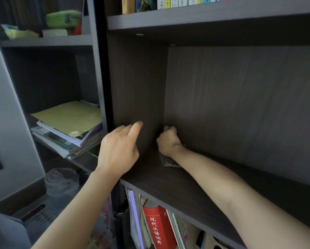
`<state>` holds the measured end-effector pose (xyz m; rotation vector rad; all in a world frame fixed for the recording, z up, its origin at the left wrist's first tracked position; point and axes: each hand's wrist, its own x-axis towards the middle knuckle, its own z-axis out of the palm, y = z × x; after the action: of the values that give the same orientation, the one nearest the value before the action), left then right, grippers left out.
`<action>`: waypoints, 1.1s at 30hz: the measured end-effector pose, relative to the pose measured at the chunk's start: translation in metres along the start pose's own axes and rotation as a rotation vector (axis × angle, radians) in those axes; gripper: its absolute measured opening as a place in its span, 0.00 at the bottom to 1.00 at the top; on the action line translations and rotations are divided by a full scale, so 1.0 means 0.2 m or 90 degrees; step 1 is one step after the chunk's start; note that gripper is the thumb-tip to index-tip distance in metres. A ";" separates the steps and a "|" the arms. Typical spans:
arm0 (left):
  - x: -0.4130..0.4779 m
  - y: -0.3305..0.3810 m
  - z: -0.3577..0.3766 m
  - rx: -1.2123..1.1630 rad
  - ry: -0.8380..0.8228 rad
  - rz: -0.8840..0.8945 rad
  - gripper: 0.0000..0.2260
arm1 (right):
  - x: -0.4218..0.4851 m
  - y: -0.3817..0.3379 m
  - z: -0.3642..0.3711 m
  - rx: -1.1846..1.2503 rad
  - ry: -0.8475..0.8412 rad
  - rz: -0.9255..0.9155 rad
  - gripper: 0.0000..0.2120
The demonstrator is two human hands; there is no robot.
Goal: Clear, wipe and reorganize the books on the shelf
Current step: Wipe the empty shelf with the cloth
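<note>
A dark wooden shelf compartment (pixel 195 191) fills the middle of the view and holds no books. My right hand (pixel 167 141) is fisted in its back left corner, pressing a dark grey cloth (pixel 166 161) onto the shelf board; most of the cloth is hidden under the hand and wrist. My left hand (pixel 119 150) rests against the compartment's left side panel (pixel 136 90), fingers loosely apart, holding nothing. Books (pixel 175 1) stand in a row on the shelf above. A red dictionary (pixel 157 229) and other books stand on the shelf below.
In the left unit, a stack of papers and booklets (pixel 67 130) topped by a yellow sheet overhangs its shelf. Green packets (pixel 64 18) lie on the shelf above. A clear lidded container (pixel 60 178) and a pale slotted basket (pixel 40 212) sit lower left.
</note>
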<state>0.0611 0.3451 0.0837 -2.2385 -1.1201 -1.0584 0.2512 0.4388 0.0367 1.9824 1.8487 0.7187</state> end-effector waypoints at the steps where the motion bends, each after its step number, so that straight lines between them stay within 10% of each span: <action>1: 0.00 0.00 0.00 0.001 0.003 0.004 0.25 | 0.02 0.01 0.02 0.008 0.012 0.005 0.19; 8: 0.01 -0.01 0.01 0.024 -0.009 0.033 0.21 | -0.06 0.06 0.10 0.406 -0.010 0.007 0.21; 14: 0.00 -0.03 0.03 0.060 -0.019 0.097 0.18 | -0.62 -0.10 -0.10 0.463 0.058 -0.261 0.19; 20: -0.01 -0.07 0.02 0.086 -0.054 0.167 0.19 | -0.32 0.23 0.16 0.375 0.004 0.046 0.20; 33: -0.03 -0.04 0.04 0.029 -0.016 0.077 0.18 | -1.00 0.77 0.48 0.267 0.025 0.180 0.18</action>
<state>0.0560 0.3514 0.0736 -2.2587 -0.9941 -0.9501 0.4269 0.2353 0.0184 2.5490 1.8807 0.4692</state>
